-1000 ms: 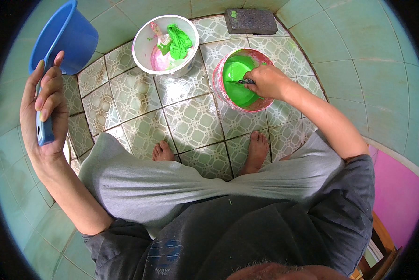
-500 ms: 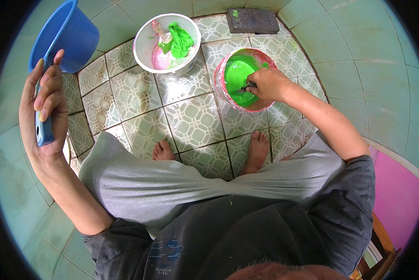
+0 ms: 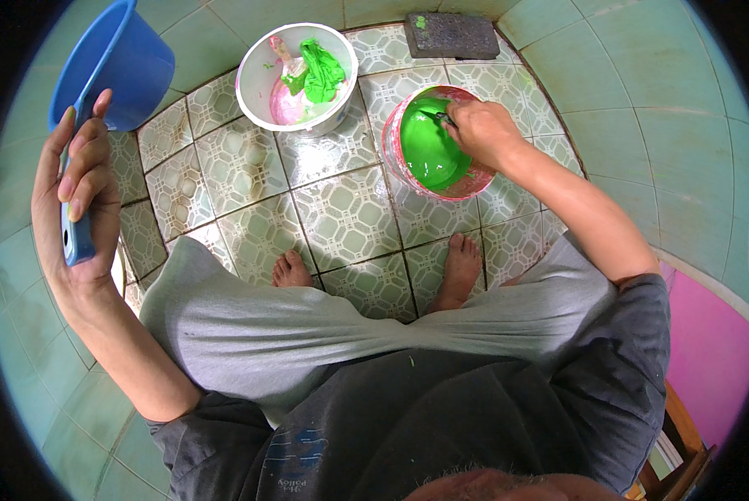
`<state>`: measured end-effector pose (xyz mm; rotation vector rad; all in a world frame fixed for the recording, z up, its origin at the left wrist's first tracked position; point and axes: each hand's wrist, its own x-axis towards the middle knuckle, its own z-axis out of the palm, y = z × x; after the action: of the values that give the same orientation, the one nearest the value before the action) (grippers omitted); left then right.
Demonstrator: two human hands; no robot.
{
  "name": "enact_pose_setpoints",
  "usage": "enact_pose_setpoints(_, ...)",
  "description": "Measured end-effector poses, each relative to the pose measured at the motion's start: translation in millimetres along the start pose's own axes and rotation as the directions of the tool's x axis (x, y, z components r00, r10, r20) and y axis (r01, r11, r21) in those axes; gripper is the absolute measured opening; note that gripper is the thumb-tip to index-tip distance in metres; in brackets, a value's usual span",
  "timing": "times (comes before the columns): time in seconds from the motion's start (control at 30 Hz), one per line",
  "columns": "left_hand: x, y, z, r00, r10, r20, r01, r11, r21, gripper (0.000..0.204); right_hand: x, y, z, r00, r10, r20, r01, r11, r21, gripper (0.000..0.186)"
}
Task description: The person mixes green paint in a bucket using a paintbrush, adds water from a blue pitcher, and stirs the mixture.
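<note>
My left hand [image 3: 95, 188] is closed round the handle of a blue plastic dipper [image 3: 136, 75], held up at the far left with its bowl pointing away. Over at the right, my right hand [image 3: 485, 134] reaches over the rim of a red-smeared bucket [image 3: 394, 163]. Its fingers grip a dark stirring tool [image 3: 446, 119], whose lower end is hidden, so its exact kind cannot be told. Thick bright green paint [image 3: 429, 159] fills the lower part of this bucket.
A white bucket [image 3: 249, 108] with pink residue stands left of the paint bucket, holding a green cloth [image 3: 323, 71] and a paint-smeared brush [image 3: 284, 57]. A dark block [image 3: 451, 37] lies by the back wall. My bare feet rest on patterned floor tiles [image 3: 341, 209]; green tiled walls surround them.
My right hand has shifted slightly away from me, taking the stirring tool from the paint's near side toward the bucket's far side. The left hand and dipper are nearly still.
</note>
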<state>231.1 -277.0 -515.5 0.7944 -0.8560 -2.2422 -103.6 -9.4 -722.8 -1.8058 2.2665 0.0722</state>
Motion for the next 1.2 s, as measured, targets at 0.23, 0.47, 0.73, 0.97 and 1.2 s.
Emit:
enact_pose_setpoints(0.23, 3, -2, 0, 1.0, -0.012, 0.006, 0.012, 1.0, 0.001, 0.047, 1, -11, 4, 0.997, -0.08, 0.006, 0.078, 0.986, 0.147, 0.027)
enact_pose_setpoints(0.47, 1, 1, -3, 1.0, -0.009, 0.004, 0.009, 1.0, 0.01, 0.046, 0, -15, -4, 0.934, -0.123, 0.336, -0.019, 0.92, 0.391, 0.034)
enact_pose_setpoints(0.73, 7, -6, -1, 1.0, -0.012, 0.018, 0.011, 1.0, 0.013, 0.047, -6, -7, 1, 0.949, -0.039, 0.314, -0.08, 0.93, 0.358, 0.034)
enact_pose_setpoints(0.97, 3, -2, -1, 1.0, -0.006, 0.004, 0.006, 1.0, 0.025, 0.046, 0, -3, -6, 0.996, 0.021, 0.091, -0.033, 0.99, 0.137, 0.031)
enact_pose_setpoints(1.2, 5, -3, 0, 1.0, -0.016, 0.005, 0.016, 1.0, 0.01, 0.046, -3, 8, -5, 0.993, 0.005, 0.119, 0.01, 0.991, -0.133, 0.025)
